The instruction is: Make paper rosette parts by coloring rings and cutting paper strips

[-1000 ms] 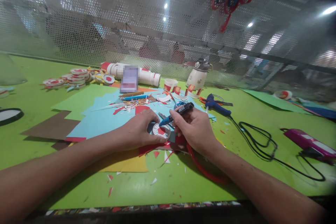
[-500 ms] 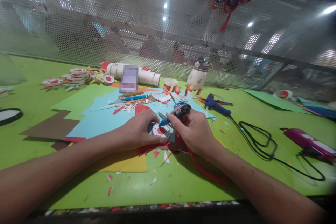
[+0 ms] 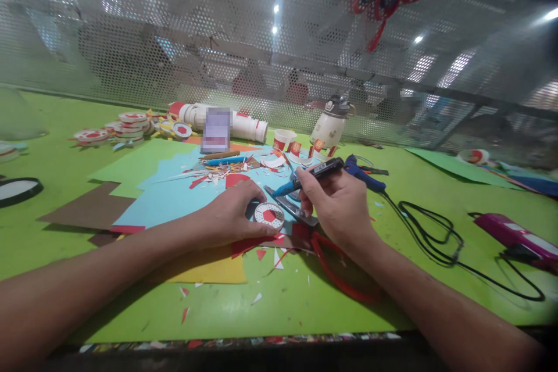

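Observation:
Between the thumb and fingers of my left hand (image 3: 233,212) is a small round white paper cup base (image 3: 269,216) with a red shape in its middle and dark marks around it. My right hand (image 3: 337,200) grips a black marker (image 3: 325,171) with a blue tip end, held up to the right of the cup base and apart from it. Under my right hand lies a pair of scissors (image 3: 333,276) with red handles, its dark blades pointing away to the left. A blue round item behind the blades is partly hidden by the marker and hand.
Coloured paper sheets (image 3: 161,203) and scraps cover the middle of the green table (image 3: 340,314). Behind are stacked paper cups (image 3: 248,126), a phone (image 3: 217,129), a bottle (image 3: 330,122) and finished discs (image 3: 132,122). A blue glue gun (image 3: 364,176) and its black cord (image 3: 427,212) lie right.
My right hand has lifted the marker off the cup base and drawn it up and to the right. My left hand keeps the cup base in nearly the same place.

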Motion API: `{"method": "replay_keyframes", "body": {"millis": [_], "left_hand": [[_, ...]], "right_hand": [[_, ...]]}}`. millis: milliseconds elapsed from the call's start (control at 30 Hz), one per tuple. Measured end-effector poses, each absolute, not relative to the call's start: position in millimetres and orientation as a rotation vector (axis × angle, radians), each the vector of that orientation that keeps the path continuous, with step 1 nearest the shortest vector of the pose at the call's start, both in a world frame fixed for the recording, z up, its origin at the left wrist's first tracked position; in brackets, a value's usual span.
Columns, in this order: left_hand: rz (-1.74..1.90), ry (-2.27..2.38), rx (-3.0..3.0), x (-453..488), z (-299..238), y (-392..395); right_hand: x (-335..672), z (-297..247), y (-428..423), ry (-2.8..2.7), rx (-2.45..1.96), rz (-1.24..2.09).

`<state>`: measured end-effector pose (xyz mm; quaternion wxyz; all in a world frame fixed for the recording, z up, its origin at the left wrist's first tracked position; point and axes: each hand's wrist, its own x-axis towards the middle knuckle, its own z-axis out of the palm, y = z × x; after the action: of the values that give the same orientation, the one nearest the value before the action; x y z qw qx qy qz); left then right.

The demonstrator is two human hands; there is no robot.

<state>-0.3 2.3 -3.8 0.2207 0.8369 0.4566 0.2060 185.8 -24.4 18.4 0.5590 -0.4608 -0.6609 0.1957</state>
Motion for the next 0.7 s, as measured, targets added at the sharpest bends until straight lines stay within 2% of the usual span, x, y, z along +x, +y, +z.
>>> {"method": "replay_keyframes", "body": {"millis": [700], "left_hand": [[0.586, 1.224, 2.337, -0.7, -5.0, 2.3]], "right_hand": [[184.6, 12.9, -24.1, -1.773, -1.176, 0.469]]}}
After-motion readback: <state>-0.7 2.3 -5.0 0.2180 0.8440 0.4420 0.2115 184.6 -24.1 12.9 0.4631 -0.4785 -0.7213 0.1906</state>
